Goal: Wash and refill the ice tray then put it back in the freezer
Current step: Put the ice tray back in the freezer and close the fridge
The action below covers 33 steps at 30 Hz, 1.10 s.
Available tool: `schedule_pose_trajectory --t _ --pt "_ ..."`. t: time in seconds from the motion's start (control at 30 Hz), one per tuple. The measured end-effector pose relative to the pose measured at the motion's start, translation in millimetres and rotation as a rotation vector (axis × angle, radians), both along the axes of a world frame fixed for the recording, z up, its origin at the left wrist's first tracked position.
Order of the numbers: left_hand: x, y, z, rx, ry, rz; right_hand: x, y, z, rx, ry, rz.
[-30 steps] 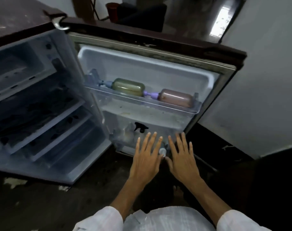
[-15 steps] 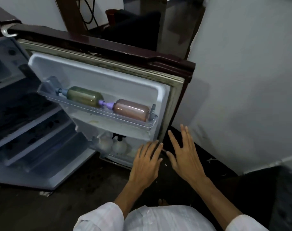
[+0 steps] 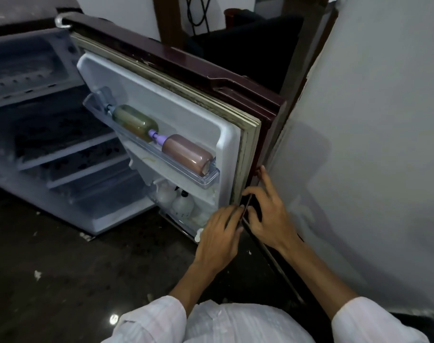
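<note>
A small maroon fridge stands open on the floor. Its freezer compartment [image 3: 25, 60] is at the top left, frosted, with a pale ridged shape inside that I cannot identify as the ice tray. The fridge door [image 3: 186, 115] is partly swung out, its white inner side facing me. My left hand [image 3: 220, 236] touches the lower free edge of the door from the inner side, fingers fairly straight. My right hand [image 3: 270, 214] lies spread against the door's maroon outer side, right next to the same edge. Neither hand holds anything.
Two bottles, a green bottle [image 3: 134, 122] and a brown bottle [image 3: 186, 154], lie in the door shelf, with white bottles [image 3: 176, 201] in the lower rack. A white wall [image 3: 372, 144] stands close to the right of the door. Wire shelves [image 3: 69, 154] fill the fridge body. The floor [image 3: 62, 268] is dark.
Both hands moved from in front of the lower door rack to the door's free edge, one on each side. The door now stands at a narrower angle to me.
</note>
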<state>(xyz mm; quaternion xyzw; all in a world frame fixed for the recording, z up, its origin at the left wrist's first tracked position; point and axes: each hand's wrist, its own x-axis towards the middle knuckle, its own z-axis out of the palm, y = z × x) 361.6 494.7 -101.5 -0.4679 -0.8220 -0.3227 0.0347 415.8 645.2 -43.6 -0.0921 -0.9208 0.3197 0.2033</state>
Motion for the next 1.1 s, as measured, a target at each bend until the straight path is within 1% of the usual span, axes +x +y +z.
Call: schedule_pose_trajectory --t 0.07,0.13,0.27,0.37,0.5,0.63,0.7,0.77,0.8,0.83,0.9,0.93,1.03,1.1 --pt "5 2 4 0.013 -0.033 0.014 3 3 3 -0.087 0.038 -0.009" --pt "12 4 5 0.024 -0.07 0.022 6 6 4 -0.175 0.028 -0.015" --pt "25 4 7 0.076 -0.217 0.062 13 2 5 -0.32 0.011 0.019" --pt "33 1 12 0.103 -0.289 0.026 19 -5 11 -0.38 0.043 0.066" --pt "38 -8 9 0.097 -0.31 -0.016 27 -13 15 -0.442 0.031 0.21" --pt "45 -16 8 0.118 -0.391 0.023 29 -16 18 -0.466 -0.015 0.364" --pt "50 -20 8 0.102 -0.407 0.05 23 -16 24 -0.52 0.048 0.3" --pt "55 -24 8 0.074 -0.423 0.111 10 -13 26 -0.508 0.112 0.134" --pt "56 -26 7 0.074 -0.44 0.143 2 -12 28 -0.506 0.103 0.086" --pt "57 -28 6 0.077 -0.457 0.173 -7 -11 30 -0.534 0.064 0.084" --pt "56 -33 5 0.085 -0.475 0.227 -24 -12 35 -0.6 -0.045 0.182" --pt "56 -35 5 0.091 -0.479 0.252 -32 -13 37 -0.596 -0.082 0.243" --pt "51 -42 7 0.135 -0.479 0.351 -53 -23 45 -0.542 -0.126 0.425" --pt "48 -46 8 0.174 -0.482 0.427 -62 -30 47 -0.56 -0.147 0.532"
